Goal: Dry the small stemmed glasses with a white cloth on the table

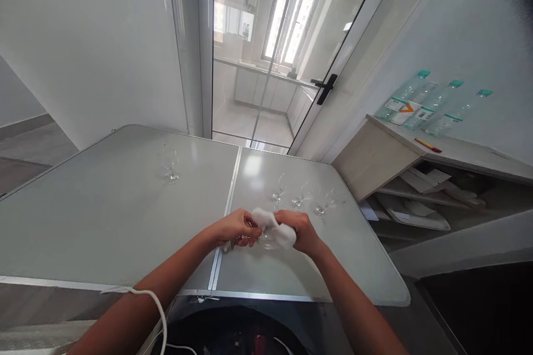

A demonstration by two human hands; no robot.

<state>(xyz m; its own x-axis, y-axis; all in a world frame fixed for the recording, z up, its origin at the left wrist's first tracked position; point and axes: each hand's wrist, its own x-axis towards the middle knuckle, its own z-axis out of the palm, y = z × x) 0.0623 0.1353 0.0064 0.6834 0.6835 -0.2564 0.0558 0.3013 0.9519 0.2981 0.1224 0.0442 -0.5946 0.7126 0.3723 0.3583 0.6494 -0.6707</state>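
A clear stemmed wine glass (pixel 268 244) is held low over the near part of the table, partly hidden by fingers and cloth. The fingers of my left hand (pixel 237 227) are closed around its stem. My right hand (pixel 300 228) grips a bunched white cloth (pixel 264 217) that presses against the glass bowl. Just beyond my right hand stand three more wine glasses, the nearest one (pixel 320 209) at the right. Another wine glass (pixel 172 175) stands alone on the left half of the table.
The grey table (pixel 125 222) has a metal seam (pixel 232 191) across its middle. On the right, a wooden shelf unit (pixel 358 150) carries several plastic bottles (pixel 433 108) and a red-yellow stick-like item (pixel 427 145). A white cable (pixel 160 308) hangs by my left forearm. A glass door (pixel 258 83) stands behind.
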